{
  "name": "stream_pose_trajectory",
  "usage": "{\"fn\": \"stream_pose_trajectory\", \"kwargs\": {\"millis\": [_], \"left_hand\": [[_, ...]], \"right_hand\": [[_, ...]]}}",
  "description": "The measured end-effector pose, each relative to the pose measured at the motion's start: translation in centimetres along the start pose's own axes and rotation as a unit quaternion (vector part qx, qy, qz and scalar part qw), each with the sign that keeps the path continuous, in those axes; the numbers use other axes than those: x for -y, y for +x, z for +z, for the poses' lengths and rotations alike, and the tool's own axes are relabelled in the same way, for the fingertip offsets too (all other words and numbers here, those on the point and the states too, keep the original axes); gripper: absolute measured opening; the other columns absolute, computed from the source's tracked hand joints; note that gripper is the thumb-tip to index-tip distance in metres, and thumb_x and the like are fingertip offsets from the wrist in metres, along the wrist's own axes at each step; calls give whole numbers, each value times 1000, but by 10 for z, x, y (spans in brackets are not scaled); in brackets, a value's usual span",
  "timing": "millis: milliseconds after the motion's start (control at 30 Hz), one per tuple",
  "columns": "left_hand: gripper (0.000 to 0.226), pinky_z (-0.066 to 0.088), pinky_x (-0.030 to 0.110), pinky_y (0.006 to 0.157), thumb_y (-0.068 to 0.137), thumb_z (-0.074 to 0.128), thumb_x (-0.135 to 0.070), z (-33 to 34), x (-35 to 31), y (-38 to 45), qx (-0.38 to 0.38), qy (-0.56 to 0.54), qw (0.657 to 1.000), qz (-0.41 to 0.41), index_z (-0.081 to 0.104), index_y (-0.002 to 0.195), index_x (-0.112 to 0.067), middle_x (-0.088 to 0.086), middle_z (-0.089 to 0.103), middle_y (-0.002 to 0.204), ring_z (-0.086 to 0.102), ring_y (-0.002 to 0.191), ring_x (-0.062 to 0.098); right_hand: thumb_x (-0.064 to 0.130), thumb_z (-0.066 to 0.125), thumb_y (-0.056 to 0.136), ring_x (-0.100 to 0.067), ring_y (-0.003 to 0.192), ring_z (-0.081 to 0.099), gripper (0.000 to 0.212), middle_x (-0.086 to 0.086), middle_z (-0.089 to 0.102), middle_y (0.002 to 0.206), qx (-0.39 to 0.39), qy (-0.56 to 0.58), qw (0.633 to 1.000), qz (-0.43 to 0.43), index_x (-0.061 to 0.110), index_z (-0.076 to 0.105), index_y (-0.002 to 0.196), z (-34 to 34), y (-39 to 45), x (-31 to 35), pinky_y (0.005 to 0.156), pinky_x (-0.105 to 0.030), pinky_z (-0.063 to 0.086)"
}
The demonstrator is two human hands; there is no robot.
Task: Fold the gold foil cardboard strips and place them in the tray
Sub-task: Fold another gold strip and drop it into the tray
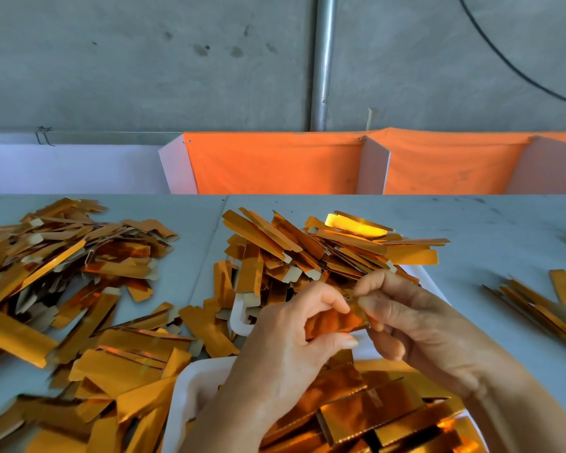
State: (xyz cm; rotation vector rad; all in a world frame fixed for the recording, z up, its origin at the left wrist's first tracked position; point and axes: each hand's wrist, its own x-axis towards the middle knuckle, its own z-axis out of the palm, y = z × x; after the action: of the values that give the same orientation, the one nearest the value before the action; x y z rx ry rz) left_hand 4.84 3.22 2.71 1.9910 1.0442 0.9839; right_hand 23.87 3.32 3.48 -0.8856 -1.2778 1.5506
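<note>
You hold one gold strip (335, 320) between both hands, directly above the white tray (190, 393). Your left hand (285, 341) has thumb and fingers curled around the strip's near end; your right hand (415, 322) pinches its far end with curled fingertips, so neither hand is free. The strip appears partly creased (blur hides the exact fold line), so judge this fold as in progress, not complete. The tray already carries a layer of folded pieces (389, 416) at its near end and a heap of strips (324, 250) resting over its far end. To the left of the tray, a large loose pile (66, 276) covers the table (504, 223); a smaller bundle (543, 305) lies to the tray's right, well apart. Which of these are folded cannot be told, but much stock likely remains to process.
</note>
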Motion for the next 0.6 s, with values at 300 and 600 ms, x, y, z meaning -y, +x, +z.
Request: {"fn": "stream_pose_trajectory", "kwargs": {"millis": [300, 600], "left_hand": [[26, 44, 6, 77, 78, 72, -35, -3, -4, -1, 6, -46, 999, 5, 55, 97, -40, -26, 67, 98, 61, 96, -5], [31, 48, 11, 80, 76, 71, -46, -5, -13, -5, 120, 39, 992, -33, 52, 101, -43, -27, 64, 106, 56, 98, -13]], "right_hand": [[29, 92, 57, -14, 43, 50, 40, -6, 55, 61, 55, 52, 997, 3, 13, 67, 84, -4, 2, -2, 46, -21, 46], [39, 78, 72, -16, 56, 59, 22, -9, 63, 69, -152, -142, 978, -10, 19, 69, 72, -33, -9, 9, 55, -22, 51]]}}
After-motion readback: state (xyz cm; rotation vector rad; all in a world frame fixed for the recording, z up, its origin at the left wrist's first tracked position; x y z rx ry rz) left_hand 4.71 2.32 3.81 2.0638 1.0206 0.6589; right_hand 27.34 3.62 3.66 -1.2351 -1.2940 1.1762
